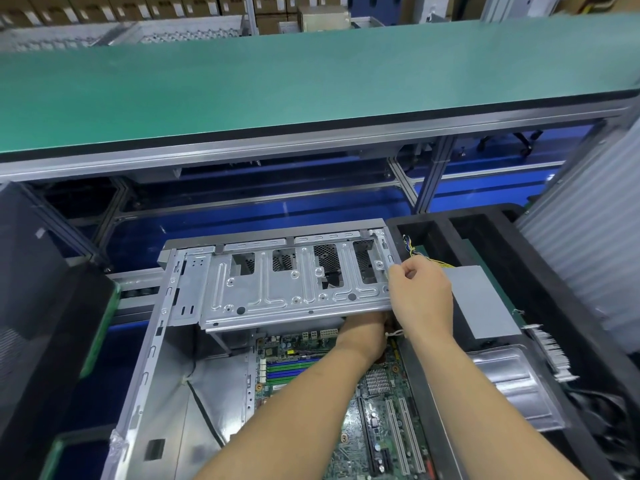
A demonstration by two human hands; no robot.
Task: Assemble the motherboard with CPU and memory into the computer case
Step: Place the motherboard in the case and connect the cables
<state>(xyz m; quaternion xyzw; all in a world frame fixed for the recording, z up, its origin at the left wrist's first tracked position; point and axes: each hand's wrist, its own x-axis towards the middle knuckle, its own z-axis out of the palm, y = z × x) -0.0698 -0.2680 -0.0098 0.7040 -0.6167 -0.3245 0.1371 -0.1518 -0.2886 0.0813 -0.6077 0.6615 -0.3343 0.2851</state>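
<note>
So the motherboard [377,410] is already sitting down inside the computer case [156,358], memory slots facing up, and the drive cage [277,289] is hinged up over the top end of it. The right hand [420,292] has its grip curled on the right edge of that cage, holding it up out of the way by the look of it. The left hand [363,332] goes in underneath, up by the top right corner of the board. Its fingers are hidden under the cage, so I can't tell whether it's holding anything or just feeling around.

My guess is it's sorting out a connector or nudging the board into place. Tips for this bit: keep the cage steady with the right hand so it doesn't drop on the other wrist, and work by feel slowly. Mind the yellow wire bundle [427,258] by the power supply [481,299] so it doesn't get pinched under the cage. Sheet metal edges bite too.
</note>
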